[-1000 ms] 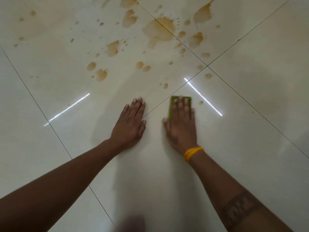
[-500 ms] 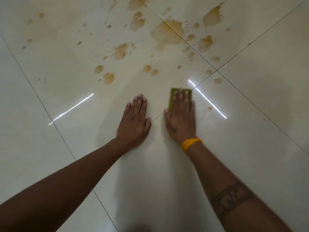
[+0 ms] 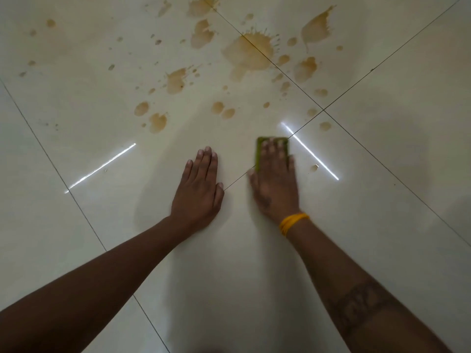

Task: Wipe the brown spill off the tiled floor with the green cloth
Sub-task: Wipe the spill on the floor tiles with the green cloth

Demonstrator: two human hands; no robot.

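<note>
I see pale glossy floor tiles (image 3: pixel 382 225), brown spill (image 3: pixel 248 53) splattered beyond both hands. My right hand (image 3: pixel 276 186) presses flat, fingers straight, on the green cloth (image 3: pixel 260 154), its long axis pointing away. Left hand (image 3: pixel 197 192) rests spread just beside.

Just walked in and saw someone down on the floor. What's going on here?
A person is wiping a brown spill off the tiled floor. The right hand presses a green cloth flat to the floor with straight fingers; the left hand rests flat on the tile beside it. Most of the splatter lies beyond the cloth, unwiped, and one small drop sits just right of the cloth.
</note>
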